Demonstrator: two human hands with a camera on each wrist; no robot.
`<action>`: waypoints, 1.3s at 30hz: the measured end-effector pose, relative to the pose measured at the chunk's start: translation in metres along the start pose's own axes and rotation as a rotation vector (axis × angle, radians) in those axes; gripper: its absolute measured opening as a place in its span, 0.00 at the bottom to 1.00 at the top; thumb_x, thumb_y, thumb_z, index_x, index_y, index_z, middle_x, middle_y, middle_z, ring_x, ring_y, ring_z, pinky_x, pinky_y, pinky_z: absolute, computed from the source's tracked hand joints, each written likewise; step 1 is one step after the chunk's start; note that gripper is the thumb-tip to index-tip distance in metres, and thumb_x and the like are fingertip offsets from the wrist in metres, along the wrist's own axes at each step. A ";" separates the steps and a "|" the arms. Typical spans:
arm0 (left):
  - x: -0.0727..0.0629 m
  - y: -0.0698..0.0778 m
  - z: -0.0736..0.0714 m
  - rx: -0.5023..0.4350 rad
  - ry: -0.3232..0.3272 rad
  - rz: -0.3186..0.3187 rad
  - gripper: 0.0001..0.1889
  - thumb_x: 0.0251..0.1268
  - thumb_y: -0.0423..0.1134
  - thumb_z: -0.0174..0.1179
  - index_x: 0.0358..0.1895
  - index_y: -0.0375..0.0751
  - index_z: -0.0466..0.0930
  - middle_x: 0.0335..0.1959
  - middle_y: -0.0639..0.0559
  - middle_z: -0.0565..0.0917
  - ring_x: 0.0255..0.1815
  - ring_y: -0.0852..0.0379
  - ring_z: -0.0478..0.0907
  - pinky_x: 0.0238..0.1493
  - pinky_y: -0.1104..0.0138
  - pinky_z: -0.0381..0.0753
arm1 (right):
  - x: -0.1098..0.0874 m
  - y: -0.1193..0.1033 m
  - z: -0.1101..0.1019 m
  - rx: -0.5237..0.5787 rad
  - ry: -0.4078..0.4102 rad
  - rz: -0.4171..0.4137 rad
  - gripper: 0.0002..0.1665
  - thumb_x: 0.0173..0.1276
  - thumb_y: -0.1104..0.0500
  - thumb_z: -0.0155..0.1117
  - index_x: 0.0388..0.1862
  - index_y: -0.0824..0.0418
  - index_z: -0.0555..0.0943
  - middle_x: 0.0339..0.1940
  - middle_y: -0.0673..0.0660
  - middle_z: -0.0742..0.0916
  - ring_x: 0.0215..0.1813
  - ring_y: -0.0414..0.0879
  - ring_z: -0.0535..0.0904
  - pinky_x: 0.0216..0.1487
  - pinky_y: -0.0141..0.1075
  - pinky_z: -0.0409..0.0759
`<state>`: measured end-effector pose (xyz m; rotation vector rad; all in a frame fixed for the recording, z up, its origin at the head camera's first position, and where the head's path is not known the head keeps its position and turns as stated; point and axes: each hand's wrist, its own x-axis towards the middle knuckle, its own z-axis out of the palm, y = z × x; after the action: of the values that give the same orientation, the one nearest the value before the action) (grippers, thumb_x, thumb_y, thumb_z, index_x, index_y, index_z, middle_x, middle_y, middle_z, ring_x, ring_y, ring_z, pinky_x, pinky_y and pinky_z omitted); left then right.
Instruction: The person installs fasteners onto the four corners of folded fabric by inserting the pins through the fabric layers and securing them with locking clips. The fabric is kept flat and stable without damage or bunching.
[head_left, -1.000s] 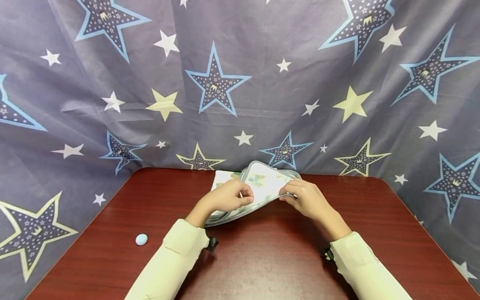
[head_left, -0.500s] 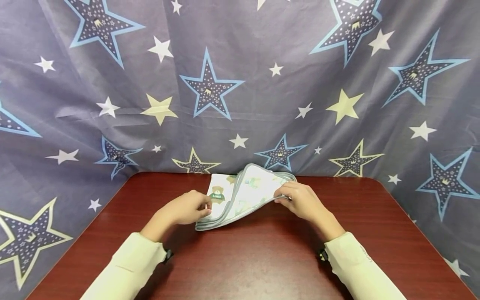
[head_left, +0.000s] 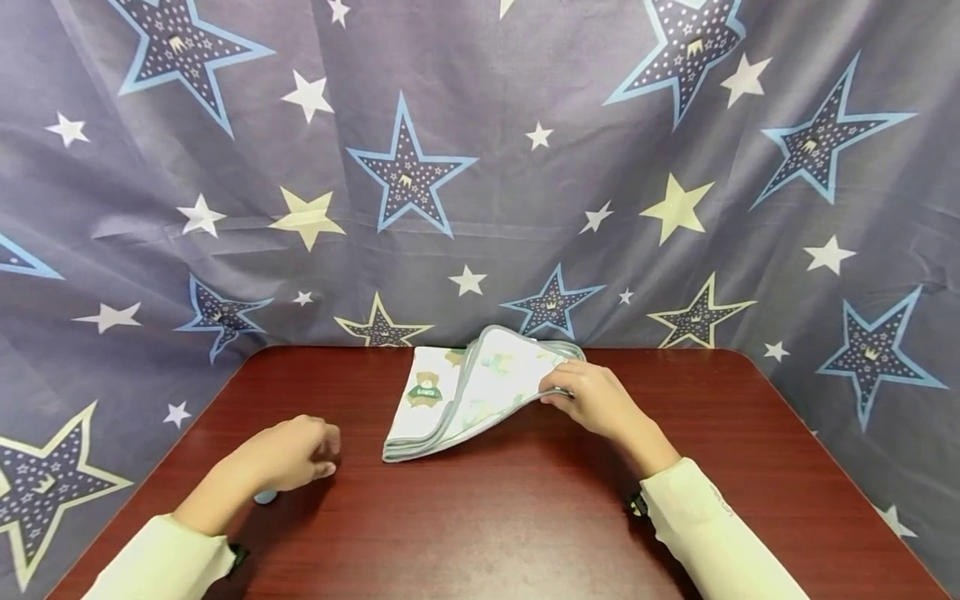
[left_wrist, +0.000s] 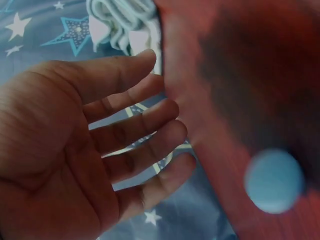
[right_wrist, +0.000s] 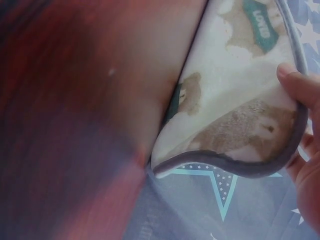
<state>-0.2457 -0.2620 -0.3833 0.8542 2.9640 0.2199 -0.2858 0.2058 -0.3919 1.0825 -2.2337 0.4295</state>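
Observation:
A folded white cloth (head_left: 491, 387) with printed bears and grey-blue edging lies at the back of the table in the head view. My right hand (head_left: 596, 404) pinches its right edge and lifts that side, so the underside with a bear shows in the right wrist view, the thumb (right_wrist: 295, 85) on the upper face. My left hand (head_left: 288, 454) is over the left of the table, apart from the cloth, fingers loosely bent and holding nothing. Under its wrist shows a small light blue ball (head_left: 265, 497), partly hidden; the left wrist view shows this ball (left_wrist: 275, 182) whole.
The dark red wooden table (head_left: 480, 533) ends at a hanging grey curtain (head_left: 480, 250) printed with stars, which also closes off both sides. Beneath each cream sleeve (head_left: 712, 525) a small black device sits at the wrist.
My left hand has left the cloth and moved left and nearer, over the blue ball. My right hand keeps its pinch on the cloth's edge; the view has shifted slightly.

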 end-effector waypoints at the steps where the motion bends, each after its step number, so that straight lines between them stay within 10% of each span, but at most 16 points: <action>1: -0.005 -0.004 0.000 0.005 -0.004 -0.002 0.11 0.56 0.40 0.75 0.35 0.53 0.80 0.29 0.61 0.74 0.29 0.63 0.70 0.30 0.62 0.72 | 0.000 0.000 0.000 0.000 0.002 -0.002 0.12 0.56 0.61 0.82 0.34 0.52 0.85 0.33 0.45 0.85 0.38 0.40 0.81 0.38 0.38 0.80; 19: -0.048 -0.048 0.011 -0.027 -0.050 -0.054 0.21 0.37 0.30 0.78 0.32 0.51 0.75 0.25 0.62 0.70 0.27 0.65 0.67 0.29 0.66 0.70 | -0.002 -0.001 0.002 -0.001 -0.006 0.011 0.11 0.57 0.61 0.81 0.34 0.51 0.86 0.32 0.45 0.85 0.38 0.40 0.81 0.39 0.38 0.80; 39: -0.020 -0.052 0.012 -0.013 0.061 0.022 0.14 0.49 0.22 0.65 0.31 0.48 0.83 0.30 0.61 0.81 0.33 0.59 0.79 0.33 0.60 0.79 | 0.000 0.000 0.002 -0.018 -0.020 0.023 0.10 0.58 0.60 0.80 0.35 0.50 0.85 0.32 0.44 0.85 0.38 0.39 0.80 0.38 0.37 0.80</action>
<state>-0.2547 -0.3144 -0.4031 0.8951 3.0067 0.2704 -0.2866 0.2049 -0.3936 1.0570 -2.2659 0.4091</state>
